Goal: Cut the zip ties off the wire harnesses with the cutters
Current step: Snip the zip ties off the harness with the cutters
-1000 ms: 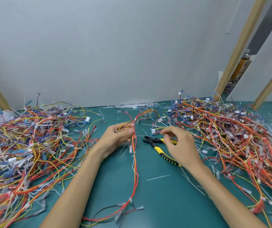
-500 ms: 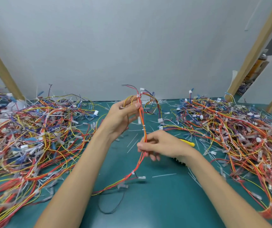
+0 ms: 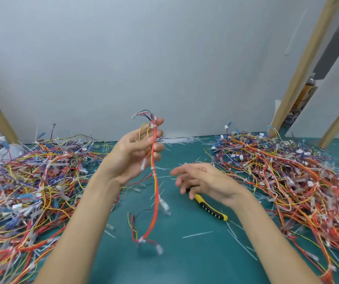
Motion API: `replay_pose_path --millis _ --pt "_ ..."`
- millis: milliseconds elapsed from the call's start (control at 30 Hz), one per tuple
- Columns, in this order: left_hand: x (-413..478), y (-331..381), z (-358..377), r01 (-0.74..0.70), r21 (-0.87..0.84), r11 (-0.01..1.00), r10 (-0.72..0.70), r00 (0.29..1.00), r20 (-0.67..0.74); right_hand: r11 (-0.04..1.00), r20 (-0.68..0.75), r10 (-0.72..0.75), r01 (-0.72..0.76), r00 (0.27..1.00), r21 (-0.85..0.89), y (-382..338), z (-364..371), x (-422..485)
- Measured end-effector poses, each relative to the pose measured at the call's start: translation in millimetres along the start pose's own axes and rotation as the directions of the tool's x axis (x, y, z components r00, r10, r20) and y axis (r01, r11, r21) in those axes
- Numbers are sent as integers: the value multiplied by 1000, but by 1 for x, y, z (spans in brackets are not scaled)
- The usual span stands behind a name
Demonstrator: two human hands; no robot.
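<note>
Centrally, the left hand pinches a wire harness near its top; it dangles toward the counter. The right hand, grip apart and empty, hovers over the cutters. Likely risk: blades nicking wires beside a zip tie.

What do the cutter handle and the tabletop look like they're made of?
Cutter handle: yellow with black ribbed inserts, matte, so probably rubbery plastic. Tabletop: teal, smooth, low sheen, likely a rubber or vinyl mat, though the look leaves that open.
</note>
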State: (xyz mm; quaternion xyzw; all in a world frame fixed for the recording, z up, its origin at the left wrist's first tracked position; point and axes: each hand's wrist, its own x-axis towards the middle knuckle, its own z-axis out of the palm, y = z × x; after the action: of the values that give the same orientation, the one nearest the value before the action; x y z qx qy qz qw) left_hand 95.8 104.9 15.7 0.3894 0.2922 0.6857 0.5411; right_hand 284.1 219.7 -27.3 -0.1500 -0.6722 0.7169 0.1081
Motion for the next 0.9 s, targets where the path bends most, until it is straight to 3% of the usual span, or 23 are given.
replay_pose_path --millis 100,200,267,433,600,767,900 --pt "-6 0 7 71 276 959 -88 995 48 980 -74 14 1 997 197 -6 -1 6" --pt "-12 -6 21 131 583 802 -251 959 130 919 -122 42 10 992 393 -12 -2 9" --pt "-11 -14 31 146 692 707 -365 914 179 886 -125 41 22 991 463 -14 -3 9" --pt "-6 -41 42 236 744 625 -498 854 147 859 -123 -85 135 989 493 -17 -15 4" --pt "-9 -58 41 410 755 512 -742 653 148 858 -155 -175 228 972 460 -17 -24 3" --pt "-9 -71 32 416 826 381 -864 479 157 870 -245 -223 306 943 387 -15 -32 1" --pt "-10 -75 27 392 847 360 -884 432 176 881 -281 -218 312 935 355 -14 -39 -1"
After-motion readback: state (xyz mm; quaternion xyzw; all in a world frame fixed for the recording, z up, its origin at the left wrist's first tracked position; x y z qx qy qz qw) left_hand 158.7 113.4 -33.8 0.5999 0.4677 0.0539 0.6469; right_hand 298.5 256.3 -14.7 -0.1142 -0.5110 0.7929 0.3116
